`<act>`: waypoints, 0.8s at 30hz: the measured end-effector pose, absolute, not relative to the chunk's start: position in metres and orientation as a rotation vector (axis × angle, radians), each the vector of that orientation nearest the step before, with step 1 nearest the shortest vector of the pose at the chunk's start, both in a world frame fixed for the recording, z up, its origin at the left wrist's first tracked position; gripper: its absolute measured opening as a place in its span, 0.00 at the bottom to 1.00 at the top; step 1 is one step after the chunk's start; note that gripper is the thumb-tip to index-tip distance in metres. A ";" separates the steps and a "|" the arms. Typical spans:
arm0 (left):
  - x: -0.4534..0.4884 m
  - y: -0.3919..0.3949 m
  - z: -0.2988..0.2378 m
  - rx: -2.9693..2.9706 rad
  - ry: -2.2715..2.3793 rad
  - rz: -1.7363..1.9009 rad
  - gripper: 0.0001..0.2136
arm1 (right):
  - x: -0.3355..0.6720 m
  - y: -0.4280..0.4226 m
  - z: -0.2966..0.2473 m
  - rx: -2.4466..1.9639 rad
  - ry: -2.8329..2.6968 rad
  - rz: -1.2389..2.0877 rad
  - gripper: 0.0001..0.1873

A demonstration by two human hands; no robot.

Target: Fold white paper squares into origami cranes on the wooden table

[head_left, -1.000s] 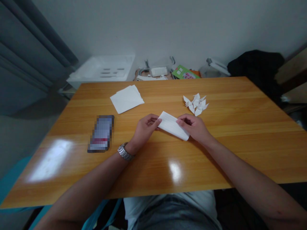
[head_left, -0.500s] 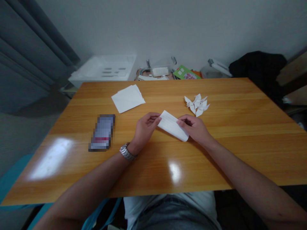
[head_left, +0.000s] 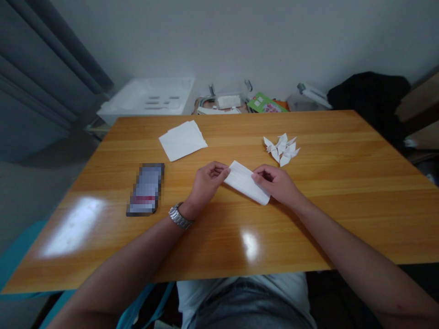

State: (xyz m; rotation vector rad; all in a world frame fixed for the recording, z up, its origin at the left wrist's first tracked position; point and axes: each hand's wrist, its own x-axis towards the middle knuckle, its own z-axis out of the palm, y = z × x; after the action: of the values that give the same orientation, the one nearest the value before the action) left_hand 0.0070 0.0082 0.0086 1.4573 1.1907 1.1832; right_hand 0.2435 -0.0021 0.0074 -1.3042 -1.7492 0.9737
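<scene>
A sheet of white paper (head_left: 246,183), seemingly folded over into a narrow rectangle, is held slantwise just over the wooden table. My left hand (head_left: 208,183), with a metal watch (head_left: 180,216) on its wrist, pinches the paper's upper left end between thumb and fingers. On the opposite side my right hand (head_left: 278,183) grips it, the thumb lying on top and the fingers partly hidden. Beyond the right hand lies a small cluster of folded white paper pieces (head_left: 281,150) with pointed tips. Several flat white sheets (head_left: 183,140) are stacked at the back left.
Left of my hands a phone (head_left: 146,189), its screen pixelated, rests on the wooden table (head_left: 219,249). Behind the table's far edge are a white foam tray (head_left: 151,98), a green booklet (head_left: 265,104) and a dark cloth heap (head_left: 368,96). A grey curtain hangs at left.
The paper has shifted very slightly left and down between my hands. Both hands keep their hold, and everything else stays in place.
</scene>
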 end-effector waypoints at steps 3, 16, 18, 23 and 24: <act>0.006 0.009 0.009 1.486 1.185 1.154 0.11 | 0.244 -0.003 0.010 -1.308 -1.845 0.936 0.12; 0.013 0.000 0.013 1.551 1.058 0.958 0.09 | 0.230 -0.012 0.026 -1.363 -2.205 0.695 0.17; 0.014 0.000 0.011 1.543 1.058 0.944 0.10 | 0.228 -0.012 0.024 -1.366 -2.169 0.729 0.17; 0.015 0.001 0.005 1.447 1.057 1.000 0.12 | 0.228 -0.012 0.020 -1.372 -2.055 0.775 0.17; 0.016 0.000 0.004 1.414 1.050 1.012 0.13 | 0.229 -0.012 0.019 -1.373 -2.023 0.779 0.17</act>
State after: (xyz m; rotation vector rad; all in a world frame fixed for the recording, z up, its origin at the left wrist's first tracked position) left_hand 0.0156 0.0004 0.0040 1.4141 1.0500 1.0120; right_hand 0.2290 -0.0118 0.0190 -1.3727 -2.0231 0.7792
